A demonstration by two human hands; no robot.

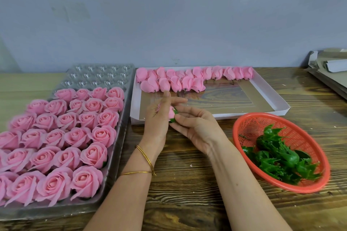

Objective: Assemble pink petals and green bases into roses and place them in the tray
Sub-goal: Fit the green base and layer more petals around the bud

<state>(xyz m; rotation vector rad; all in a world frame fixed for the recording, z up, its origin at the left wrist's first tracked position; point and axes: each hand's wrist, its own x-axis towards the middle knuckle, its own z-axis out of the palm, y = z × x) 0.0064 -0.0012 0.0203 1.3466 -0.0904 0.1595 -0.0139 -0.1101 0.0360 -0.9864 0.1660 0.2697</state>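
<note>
My left hand (159,116) and my right hand (195,127) meet above the table's middle, both holding one pink rose bud (171,112) with a green base (175,112) at its right end. The left fingers curl round the pink petals; the right fingers pinch the green base. A clear plastic tray (105,75) on the left holds several finished pink roses (75,137); its far rows are bare. Several pink petal buds (174,82) lie in a white cardboard box (270,95). Green bases (277,157) fill a red basket (244,124) on the right.
Everything stands on a dark wooden table (187,184) against a grey wall. Grey cardboard sheets (330,69) are stacked at the far right. Gold bangles (146,163) circle my left wrist.
</note>
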